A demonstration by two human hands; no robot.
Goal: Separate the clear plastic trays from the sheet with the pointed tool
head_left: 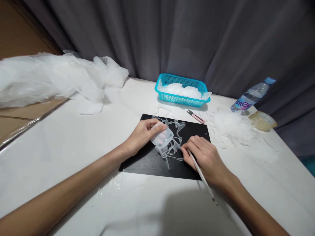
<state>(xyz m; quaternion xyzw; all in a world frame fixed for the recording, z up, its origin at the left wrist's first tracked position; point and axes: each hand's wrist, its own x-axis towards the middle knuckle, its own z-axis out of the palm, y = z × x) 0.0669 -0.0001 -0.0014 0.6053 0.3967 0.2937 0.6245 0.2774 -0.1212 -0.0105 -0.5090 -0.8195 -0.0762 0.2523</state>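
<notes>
My left hand (144, 133) grips a translucent, rounded flat piece (161, 137) of soft-looking plastic or silicone, thumb on top and fingers showing through from beneath. Thin translucent scraps (180, 126) trail around it over a black mat (145, 163). Just right of the piece, my right hand (205, 159) is closed around a thin whitish stick-like tool (202, 177). Its rear end points down toward me, and its front tip near the piece is hard to make out.
Behind the mat is a blue basket (182, 101) of white translucent pieces, with red-handled thread snips (196, 116) in front. At right are a scrap pile (230, 126), a tape roll (263, 121) and a leaning water bottle (253, 95). White sheeting (56, 77) lies on cardboard (29, 114) at left.
</notes>
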